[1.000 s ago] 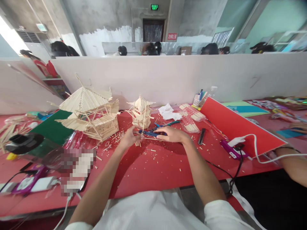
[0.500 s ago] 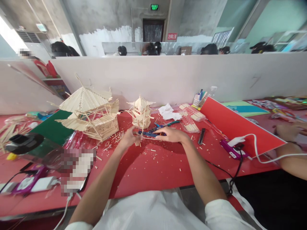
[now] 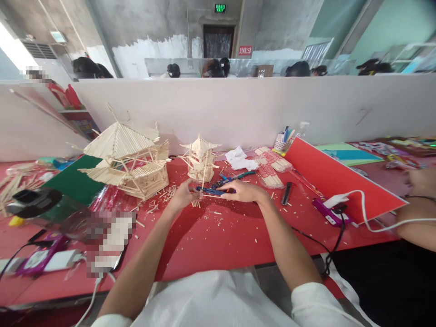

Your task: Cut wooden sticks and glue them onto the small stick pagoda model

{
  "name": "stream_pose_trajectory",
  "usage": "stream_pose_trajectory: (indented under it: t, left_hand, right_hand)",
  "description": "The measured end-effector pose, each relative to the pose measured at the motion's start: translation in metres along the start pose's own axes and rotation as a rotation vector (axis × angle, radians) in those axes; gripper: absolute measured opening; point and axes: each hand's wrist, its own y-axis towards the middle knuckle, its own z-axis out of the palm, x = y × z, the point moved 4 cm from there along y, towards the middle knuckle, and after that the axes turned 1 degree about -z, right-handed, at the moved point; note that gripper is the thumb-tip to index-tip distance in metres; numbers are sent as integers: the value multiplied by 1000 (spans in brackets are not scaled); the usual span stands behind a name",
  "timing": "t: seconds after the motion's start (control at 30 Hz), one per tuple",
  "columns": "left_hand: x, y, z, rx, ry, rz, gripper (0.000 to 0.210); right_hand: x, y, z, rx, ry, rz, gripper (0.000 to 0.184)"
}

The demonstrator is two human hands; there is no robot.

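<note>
My right hand (image 3: 240, 190) is closed around blue-handled pliers (image 3: 211, 190), whose jaws point left. Their tip meets a thin wooden stick (image 3: 205, 176) that stands nearly upright, pinched low down by the fingers of my left hand (image 3: 184, 194). Just behind both hands is a small pagoda-like model (image 3: 200, 161) built of sticks. Farther left stands a larger stick pavilion (image 3: 126, 163) with a tiered roof. Short stick offcuts (image 3: 163, 198) lie scattered by my left hand. Another dark tool (image 3: 235, 178) rests beyond my right hand.
Bundled sticks (image 3: 269, 170), crumpled tissue (image 3: 240, 159) and a dark cutter-like tool (image 3: 286, 193) lie right of centre. A red board (image 3: 340, 177) leans beside a purple power strip (image 3: 329, 211). At left are a bottle (image 3: 51, 209) and phone (image 3: 114, 243). A co-worker's arm (image 3: 420, 213) shows at far right.
My hands, the pliers and the stick stay almost in place. At far right, the co-worker's hand has shifted a little to the right.
</note>
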Motion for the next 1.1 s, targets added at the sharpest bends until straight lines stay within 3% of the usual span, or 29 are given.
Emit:
stream_pose_trajectory:
  t: [0.8,1.1]
  left_hand:
    - [-2,1,-3,-57,101,-11,55]
    - [0,3,-7,-50,107,10,54]
  right_hand:
    - [-2,5,6,46,-26,-46,42]
    - [1,6,7,0,-38,-36,39]
